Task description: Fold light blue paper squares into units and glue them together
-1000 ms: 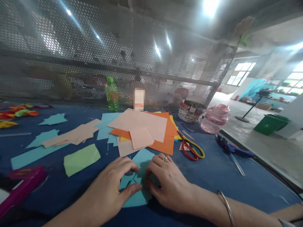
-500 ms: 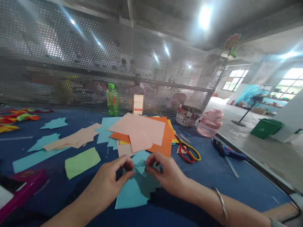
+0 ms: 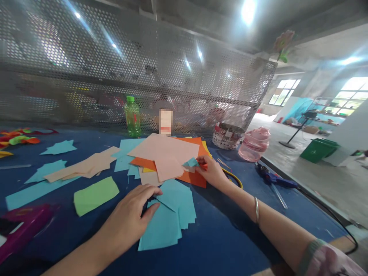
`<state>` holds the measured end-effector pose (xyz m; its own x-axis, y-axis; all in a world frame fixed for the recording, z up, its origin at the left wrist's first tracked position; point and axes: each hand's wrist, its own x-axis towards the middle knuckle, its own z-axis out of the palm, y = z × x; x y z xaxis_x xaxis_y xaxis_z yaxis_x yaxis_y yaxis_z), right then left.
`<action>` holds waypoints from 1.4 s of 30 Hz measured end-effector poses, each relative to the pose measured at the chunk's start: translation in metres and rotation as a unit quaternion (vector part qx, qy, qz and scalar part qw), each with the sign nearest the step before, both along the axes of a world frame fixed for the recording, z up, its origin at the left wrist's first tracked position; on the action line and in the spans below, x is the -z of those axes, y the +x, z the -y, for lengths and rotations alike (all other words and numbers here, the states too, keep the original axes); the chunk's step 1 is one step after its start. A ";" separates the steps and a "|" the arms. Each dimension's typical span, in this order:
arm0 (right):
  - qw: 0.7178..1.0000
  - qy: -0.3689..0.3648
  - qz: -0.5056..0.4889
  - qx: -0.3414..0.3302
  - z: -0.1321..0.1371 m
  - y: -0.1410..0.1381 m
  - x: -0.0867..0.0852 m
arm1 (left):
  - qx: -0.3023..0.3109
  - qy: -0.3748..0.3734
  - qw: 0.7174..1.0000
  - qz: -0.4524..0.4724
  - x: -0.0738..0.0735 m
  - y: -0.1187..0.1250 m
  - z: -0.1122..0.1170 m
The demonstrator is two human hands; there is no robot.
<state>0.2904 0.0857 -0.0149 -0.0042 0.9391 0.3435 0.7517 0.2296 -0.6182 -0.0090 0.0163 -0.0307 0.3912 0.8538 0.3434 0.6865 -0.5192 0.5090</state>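
Observation:
My left hand (image 3: 126,218) lies on a folded, jagged sheet of light blue paper (image 3: 169,218), with its fingers spread on the sheet's left edge. My right hand (image 3: 211,172) reaches the edge of a stack of peach and orange paper (image 3: 165,153) and pinches a small blue paper piece (image 3: 191,163). Under those fingers shows a bit of red. Scissors with a yellow handle (image 3: 233,178) lie mostly hidden beneath my right wrist.
Cut light blue and peach paper pieces (image 3: 83,166) and a green paper sheet (image 3: 96,195) lie left on the blue tabletop (image 3: 230,230). Beyond stand a green bottle (image 3: 132,117), a woven basket (image 3: 227,136) and a pink jar (image 3: 254,145). A glue gun (image 3: 273,178) lies right.
My right hand has moved up and away from the blue sheet to the stack's edge, carrying the small blue piece. My left hand stays on the sheet, which now lies flatter.

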 end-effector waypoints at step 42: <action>0.982 -0.032 0.088 -0.165 0.035 -0.045 0.006 | -0.036 -0.052 0.998 -0.011 -0.002 -0.001 -0.030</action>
<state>0.2451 0.0510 -0.0213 -0.3663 0.8961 0.2506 0.7396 0.4438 -0.5060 -0.0101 0.0466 -0.0282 0.3339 0.9108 0.2426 0.7321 -0.4128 0.5419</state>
